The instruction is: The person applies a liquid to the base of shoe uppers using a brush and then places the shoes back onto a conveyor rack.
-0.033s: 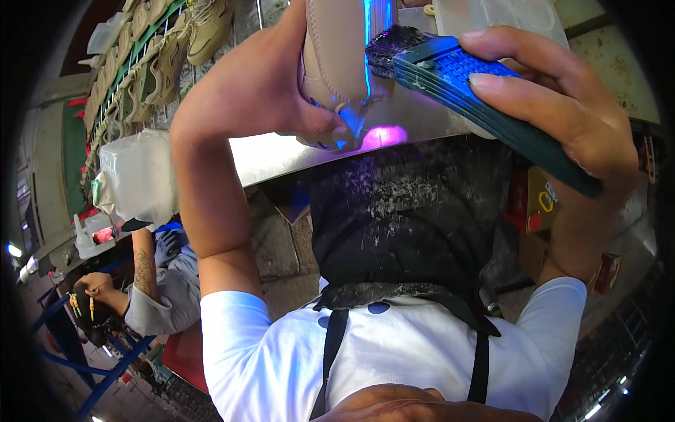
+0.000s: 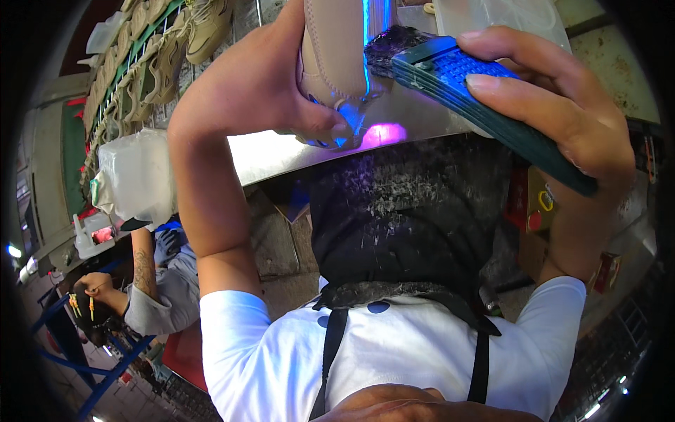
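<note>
Left hand [image 2: 271, 84] curled about a beige shoe [image 2: 330, 56], thumb on its lower end, other fingers mostly hidden. Right hand [image 2: 580, 116] closed around a dark green brush [image 2: 492, 116], two fingertips on its textured face. Bristles [image 2: 392, 48] at the blue-lit strip along the shoe's right side. Shoe position: over the metal tabletop [image 2: 271, 155], near its front edge; cannot tell whether supported. Translucent container [image 2: 137, 176] left of the left forearm; further beige shoes [image 2: 207, 34], upper left.

Racked shoes [image 2: 208, 34], a metal bench [image 2: 271, 156] and a spattered apron [image 2: 404, 218] mark a shoe workshop.
</note>
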Action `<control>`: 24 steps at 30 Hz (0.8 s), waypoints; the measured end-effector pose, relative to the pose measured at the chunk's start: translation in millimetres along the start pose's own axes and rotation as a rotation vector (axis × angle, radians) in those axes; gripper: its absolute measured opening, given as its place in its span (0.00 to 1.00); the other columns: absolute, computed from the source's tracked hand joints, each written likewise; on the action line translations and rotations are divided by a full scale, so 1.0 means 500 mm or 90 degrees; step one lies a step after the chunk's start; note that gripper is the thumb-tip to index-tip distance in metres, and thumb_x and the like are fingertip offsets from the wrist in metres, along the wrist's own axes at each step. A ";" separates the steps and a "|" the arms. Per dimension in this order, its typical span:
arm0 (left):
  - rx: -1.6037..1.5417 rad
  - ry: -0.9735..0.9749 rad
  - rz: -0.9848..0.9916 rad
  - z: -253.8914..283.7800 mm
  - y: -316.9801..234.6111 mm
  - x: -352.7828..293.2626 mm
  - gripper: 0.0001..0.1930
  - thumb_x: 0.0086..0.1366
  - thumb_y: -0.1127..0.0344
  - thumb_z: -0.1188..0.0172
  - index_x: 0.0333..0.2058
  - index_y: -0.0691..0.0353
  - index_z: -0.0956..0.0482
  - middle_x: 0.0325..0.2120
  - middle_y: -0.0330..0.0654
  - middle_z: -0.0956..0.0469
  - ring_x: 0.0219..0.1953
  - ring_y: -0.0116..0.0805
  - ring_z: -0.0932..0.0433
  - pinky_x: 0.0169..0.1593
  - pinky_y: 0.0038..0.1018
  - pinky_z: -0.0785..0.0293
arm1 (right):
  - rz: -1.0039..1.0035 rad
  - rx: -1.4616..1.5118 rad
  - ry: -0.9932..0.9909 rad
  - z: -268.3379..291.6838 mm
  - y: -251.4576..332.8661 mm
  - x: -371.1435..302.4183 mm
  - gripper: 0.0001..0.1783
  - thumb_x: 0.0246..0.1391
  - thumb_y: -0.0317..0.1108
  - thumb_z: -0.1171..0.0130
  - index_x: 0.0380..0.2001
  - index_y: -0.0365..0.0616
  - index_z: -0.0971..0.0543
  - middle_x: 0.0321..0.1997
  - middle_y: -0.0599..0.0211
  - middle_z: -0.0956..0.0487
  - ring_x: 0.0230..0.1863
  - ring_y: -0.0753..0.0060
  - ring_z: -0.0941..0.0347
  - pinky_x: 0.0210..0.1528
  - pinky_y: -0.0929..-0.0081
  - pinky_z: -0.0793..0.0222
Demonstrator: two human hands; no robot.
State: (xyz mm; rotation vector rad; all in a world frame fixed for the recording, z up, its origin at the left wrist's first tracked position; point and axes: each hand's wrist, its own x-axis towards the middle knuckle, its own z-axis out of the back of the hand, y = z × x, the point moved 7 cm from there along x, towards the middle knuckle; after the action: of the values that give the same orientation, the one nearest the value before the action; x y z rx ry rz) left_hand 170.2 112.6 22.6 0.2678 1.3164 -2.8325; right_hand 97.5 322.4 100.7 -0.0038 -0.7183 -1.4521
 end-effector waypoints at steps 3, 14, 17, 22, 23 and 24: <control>-0.045 -0.077 -0.061 0.009 -0.005 0.005 0.38 0.41 0.74 0.20 0.54 0.68 0.26 0.42 0.43 0.17 0.47 0.33 0.18 0.50 0.32 0.19 | 0.014 0.028 0.003 -0.019 -0.016 -0.008 0.16 0.53 0.21 0.37 0.47 0.34 0.18 0.56 0.41 0.22 0.52 0.50 0.20 0.53 0.65 0.21; -0.010 -0.057 -0.061 0.034 0.012 0.025 0.60 0.39 0.57 0.15 0.67 0.68 0.45 0.55 0.49 0.25 0.56 0.37 0.24 0.60 0.34 0.26 | 0.028 0.133 -0.136 -0.116 -0.073 -0.041 0.19 0.50 0.17 0.35 0.48 0.31 0.17 0.58 0.36 0.24 0.55 0.47 0.21 0.56 0.62 0.22; -0.047 -0.059 -0.101 0.045 0.042 0.034 0.61 0.39 0.59 0.15 0.67 0.68 0.46 0.55 0.50 0.25 0.57 0.38 0.24 0.60 0.35 0.25 | 0.033 0.138 -0.165 -0.138 -0.080 -0.040 0.18 0.50 0.17 0.35 0.47 0.29 0.17 0.58 0.35 0.24 0.55 0.47 0.21 0.56 0.62 0.21; -0.099 -0.105 0.023 0.032 0.007 0.020 0.61 0.40 0.62 0.15 0.68 0.70 0.47 0.55 0.50 0.24 0.56 0.38 0.23 0.57 0.34 0.22 | 0.050 0.122 -0.155 -0.156 -0.087 -0.034 0.18 0.50 0.17 0.35 0.47 0.27 0.17 0.58 0.36 0.23 0.55 0.48 0.20 0.56 0.62 0.20; -0.190 -0.092 0.066 0.042 0.020 0.018 0.60 0.40 0.63 0.15 0.67 0.70 0.47 0.54 0.50 0.24 0.55 0.38 0.23 0.57 0.34 0.22 | 0.050 0.128 -0.153 -0.160 -0.089 -0.034 0.18 0.50 0.17 0.35 0.47 0.28 0.17 0.58 0.36 0.23 0.55 0.48 0.20 0.56 0.62 0.20; -0.189 -0.083 0.060 0.044 0.023 0.018 0.60 0.40 0.63 0.15 0.67 0.70 0.47 0.54 0.50 0.24 0.55 0.38 0.23 0.57 0.34 0.22 | 0.050 0.134 -0.150 -0.164 -0.091 -0.034 0.18 0.50 0.16 0.35 0.47 0.28 0.17 0.58 0.36 0.23 0.55 0.48 0.20 0.55 0.62 0.19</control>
State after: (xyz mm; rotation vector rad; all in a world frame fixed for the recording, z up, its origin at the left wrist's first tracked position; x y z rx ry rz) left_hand 159.1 88.9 26.3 0.1335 1.6185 -2.4866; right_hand 93.7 296.3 9.3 -0.0402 -1.0509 -1.3080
